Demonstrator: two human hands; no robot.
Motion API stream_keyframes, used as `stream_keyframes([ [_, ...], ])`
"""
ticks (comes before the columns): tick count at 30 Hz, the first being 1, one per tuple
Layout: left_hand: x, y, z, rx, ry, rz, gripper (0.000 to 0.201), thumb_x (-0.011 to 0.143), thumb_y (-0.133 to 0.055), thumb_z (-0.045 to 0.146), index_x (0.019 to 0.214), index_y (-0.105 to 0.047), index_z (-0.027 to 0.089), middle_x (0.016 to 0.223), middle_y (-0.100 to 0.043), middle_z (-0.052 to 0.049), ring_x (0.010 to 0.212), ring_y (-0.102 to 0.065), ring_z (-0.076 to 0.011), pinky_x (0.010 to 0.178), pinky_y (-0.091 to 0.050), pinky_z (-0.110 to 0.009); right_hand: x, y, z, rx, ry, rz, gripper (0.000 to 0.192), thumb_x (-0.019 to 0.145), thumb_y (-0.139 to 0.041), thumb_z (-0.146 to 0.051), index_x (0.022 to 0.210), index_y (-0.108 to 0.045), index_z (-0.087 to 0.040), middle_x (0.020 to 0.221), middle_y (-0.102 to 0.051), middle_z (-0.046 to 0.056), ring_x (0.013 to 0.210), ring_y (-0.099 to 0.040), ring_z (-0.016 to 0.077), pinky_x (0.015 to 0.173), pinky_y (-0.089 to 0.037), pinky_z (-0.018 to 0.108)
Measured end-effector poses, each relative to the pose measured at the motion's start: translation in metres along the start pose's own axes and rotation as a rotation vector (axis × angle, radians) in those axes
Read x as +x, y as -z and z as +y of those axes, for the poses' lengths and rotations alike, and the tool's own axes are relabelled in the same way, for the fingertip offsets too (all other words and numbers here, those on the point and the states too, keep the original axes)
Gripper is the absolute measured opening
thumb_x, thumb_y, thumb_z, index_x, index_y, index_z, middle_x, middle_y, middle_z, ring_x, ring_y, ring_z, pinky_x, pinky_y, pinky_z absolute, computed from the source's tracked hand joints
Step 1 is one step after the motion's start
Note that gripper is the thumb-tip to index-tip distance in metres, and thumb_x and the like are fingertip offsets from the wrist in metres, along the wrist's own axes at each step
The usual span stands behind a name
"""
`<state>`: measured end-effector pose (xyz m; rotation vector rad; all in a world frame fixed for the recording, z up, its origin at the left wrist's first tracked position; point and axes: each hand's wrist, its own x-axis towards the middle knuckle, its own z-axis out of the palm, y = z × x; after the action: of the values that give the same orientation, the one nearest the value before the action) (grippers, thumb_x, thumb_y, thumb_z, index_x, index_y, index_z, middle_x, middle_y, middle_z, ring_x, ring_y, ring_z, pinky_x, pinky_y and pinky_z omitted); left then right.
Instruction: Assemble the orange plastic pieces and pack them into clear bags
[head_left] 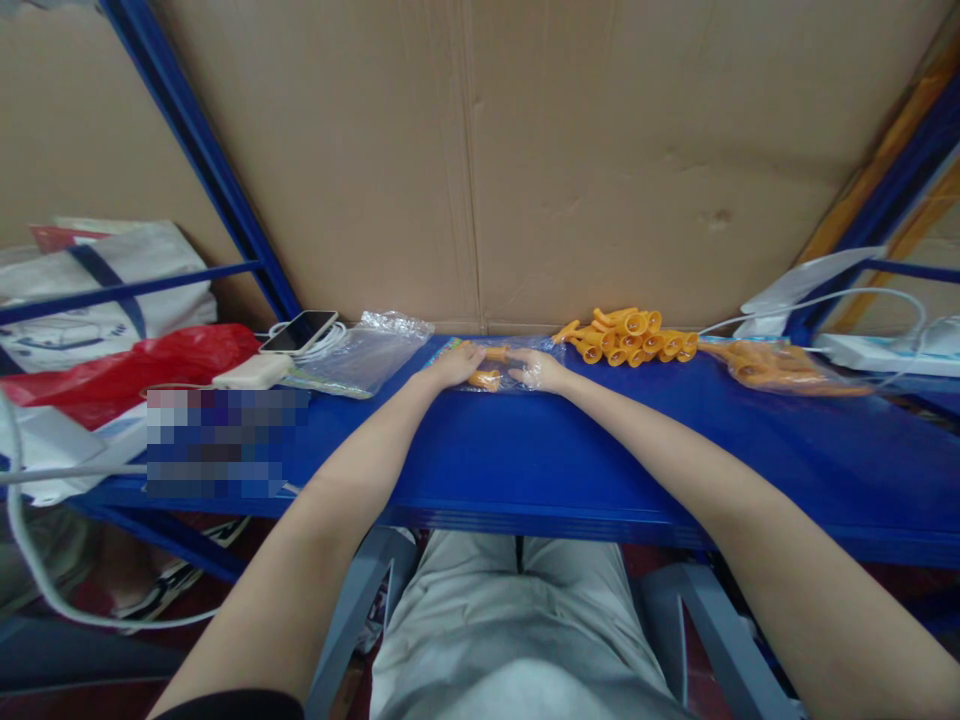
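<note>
In front of me on the blue shelf table (540, 460) lies a clear plastic bag (513, 384) with orange plastic pieces (484, 380) in it. My left hand (459, 366) grips the bag's left side, its fingers reaching towards the orange pieces. On the other side, my right hand (541, 371) has its fingers bent at the bag, with film over part of them. A pile of loose orange funnel-ended pieces (634, 337) sits just beyond my right hand. Whether either hand presses on a piece through the film is too small to tell.
A flat clear bag (360, 355) lies left of my hands, near a phone (301, 332) and a white power bank (253, 372). At right rests a filled bag of orange pieces (787, 367) beside a white power strip (855, 354). Cardboard (480, 160) stands behind. Someone's shoe (161, 590) shows below left.
</note>
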<state>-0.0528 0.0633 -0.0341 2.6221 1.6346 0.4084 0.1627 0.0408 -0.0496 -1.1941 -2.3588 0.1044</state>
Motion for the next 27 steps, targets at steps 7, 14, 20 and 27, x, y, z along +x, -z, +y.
stream_keyframes([
  [7,-0.007,0.011,0.013,0.021,0.06,-0.109,0.059,0.102,-0.02,0.043,0.147,-0.047,0.016,0.156,-0.041,-0.006,0.148,-0.032,-0.0205,0.122,-0.02,-0.033,-0.002,0.001,-0.003,-0.009,-0.033,-0.018,0.048,0.089,-0.059,-0.021,0.136,-0.062,-0.012,0.141,-0.059,0.013,0.131,-0.056,0.0274,0.111,-0.042,0.036],
  [14,-0.007,0.01,0.012,-0.038,0.05,-0.091,0.055,0.101,-0.025,0.043,0.145,-0.051,0.021,0.154,-0.044,-0.005,0.147,-0.034,-0.021,0.123,-0.02,-0.036,-0.003,0.001,-0.005,0.021,-0.06,0.007,0.046,0.086,-0.062,-0.02,0.131,-0.066,-0.016,0.139,-0.061,0.012,0.129,-0.057,0.0299,0.11,-0.043,0.04],
  [20,-0.005,0.006,0.008,-0.109,0.037,-0.049,0.058,0.1,-0.027,0.05,0.14,-0.056,0.02,0.152,-0.049,-0.006,0.147,-0.035,-0.023,0.123,-0.019,-0.037,-0.003,0.026,-0.011,0.062,0.077,-0.059,0.041,0.08,-0.062,-0.016,0.12,-0.073,-0.016,0.126,-0.07,0.009,0.124,-0.061,0.0291,0.107,-0.045,0.04],
  [27,-0.006,0.007,0.012,-0.117,0.06,-0.071,0.058,0.1,-0.025,0.046,0.141,-0.054,0.018,0.154,-0.046,-0.006,0.148,-0.032,-0.0226,0.124,-0.017,-0.037,-0.029,0.09,-0.013,-0.327,-0.21,-0.094,0.03,0.085,-0.053,-0.017,0.095,-0.081,-0.019,0.099,-0.078,0.01,0.097,-0.072,0.0296,0.088,-0.053,0.04],
])
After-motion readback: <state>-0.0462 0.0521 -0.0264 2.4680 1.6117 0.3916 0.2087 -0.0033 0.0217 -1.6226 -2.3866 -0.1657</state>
